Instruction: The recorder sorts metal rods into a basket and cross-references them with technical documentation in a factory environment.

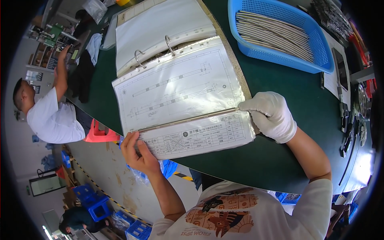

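A thin metal rod [188, 119] lies across the open binder's [180, 84] drawing page. The gloved right hand [272, 114] pinches its end at the binder's right edge; the bare left hand [138, 154] grips the other end, fingers curled. A blue basket [320, 52] sits beyond on the green counter [280, 152].

A clear plastic bag [95, 9] lies at the table's far-left corner.

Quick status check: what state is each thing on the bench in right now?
Ring binder: open, rings shut, on the green table.
Metal rod: laid across the plastic-sleeved drawing, held at both ends.
Left hand: bare, gripping the rod's end and the page edge.
Right hand: white-gloved, pinching the rod's other end.
Blue basket: filled with metal rods.
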Available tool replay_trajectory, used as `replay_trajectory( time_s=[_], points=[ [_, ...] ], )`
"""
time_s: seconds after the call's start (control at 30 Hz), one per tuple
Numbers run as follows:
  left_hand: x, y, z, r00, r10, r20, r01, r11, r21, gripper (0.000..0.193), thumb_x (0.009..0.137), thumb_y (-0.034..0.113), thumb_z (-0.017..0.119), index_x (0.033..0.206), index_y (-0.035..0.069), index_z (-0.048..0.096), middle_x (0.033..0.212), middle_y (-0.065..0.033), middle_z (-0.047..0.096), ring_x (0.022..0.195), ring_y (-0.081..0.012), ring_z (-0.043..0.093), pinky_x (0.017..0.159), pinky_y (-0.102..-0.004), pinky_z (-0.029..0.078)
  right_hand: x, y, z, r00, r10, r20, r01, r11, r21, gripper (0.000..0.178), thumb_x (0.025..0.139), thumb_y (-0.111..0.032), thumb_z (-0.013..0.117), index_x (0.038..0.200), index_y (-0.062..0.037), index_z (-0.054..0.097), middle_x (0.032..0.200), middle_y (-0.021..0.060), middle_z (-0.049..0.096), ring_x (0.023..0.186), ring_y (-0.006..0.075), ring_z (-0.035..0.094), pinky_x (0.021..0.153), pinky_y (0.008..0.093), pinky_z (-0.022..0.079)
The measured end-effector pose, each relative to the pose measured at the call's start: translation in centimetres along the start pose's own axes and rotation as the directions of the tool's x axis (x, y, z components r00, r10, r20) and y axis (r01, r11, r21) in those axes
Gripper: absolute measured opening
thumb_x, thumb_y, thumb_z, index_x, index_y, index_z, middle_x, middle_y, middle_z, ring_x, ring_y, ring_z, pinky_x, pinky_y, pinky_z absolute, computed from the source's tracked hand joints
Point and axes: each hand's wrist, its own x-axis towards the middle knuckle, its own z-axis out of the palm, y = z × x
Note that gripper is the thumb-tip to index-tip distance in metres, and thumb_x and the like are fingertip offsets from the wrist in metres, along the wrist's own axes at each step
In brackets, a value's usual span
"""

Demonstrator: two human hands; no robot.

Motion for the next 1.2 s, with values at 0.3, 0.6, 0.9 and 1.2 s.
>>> replay_trajectory(
  time_s=[0.3,0.6,0.9,1.2],
  points=[
    [0.0,-0.1,0.0,1.000,0.003,0.001,-0.003,1.000,0.000,0.019,0.076,0.002,0.052,0.092,-0.001,0.062,0.096,-0.0151,0.057,0.093,-0.0270,0.055,0.083,-0.0348,0.042,0.1,-0.3,-0.1,1.000,0.028,0.006,-0.028,0.999,0.027,0.022,0.064,0.001,0.049,0.079,-0.0065,0.063,0.063,0.0107,0.055,0.052,0.0284,0.054,0.049,0.0348,0.044],
    [0.1,0.1,0.0,1.000,-0.001,0.003,0.001,1.000,0.012,0.019,0.077,0.002,0.051,0.092,0.000,0.063,0.096,-0.0147,0.057,0.093,-0.0268,0.055,0.082,-0.0345,0.042,0.2,-0.4,-0.2,0.998,0.046,-0.054,-0.047,0.999,-0.026,0.018,0.070,0.003,0.052,0.082,-0.0034,0.063,0.061,0.0122,0.055,0.052,0.0274,0.055,0.048,0.0338,0.044],
    [0.0,0.3,-0.1,1.000,-0.020,0.006,0.020,1.000,0.016,0.018,0.078,0.003,0.051,0.092,0.001,0.063,0.096,-0.0139,0.057,0.094,-0.0269,0.055,0.081,-0.0342,0.042,0.4,-0.2,0.6,0.937,0.162,-0.309,-0.163,0.986,0.025,0.043,0.073,0.004,0.055,0.115,0.0004,0.048,0.088,0.0134,0.055,0.070,0.0189,0.053,0.065,0.0285,0.045],
    [-0.1,0.2,0.0,1.000,-0.021,-0.010,0.021,1.000,-0.003,0.019,0.076,0.003,0.052,0.091,0.001,0.063,0.096,-0.0138,0.057,0.094,-0.0268,0.055,0.081,-0.0338,0.042,0.6,-0.1,-0.1,0.959,0.033,-0.280,-0.079,0.985,-0.153,0.025,0.069,0.001,0.060,0.094,-0.0014,0.057,0.101,0.0168,0.054,0.088,0.0301,0.055,0.078,0.0341,0.045]
  ],
)
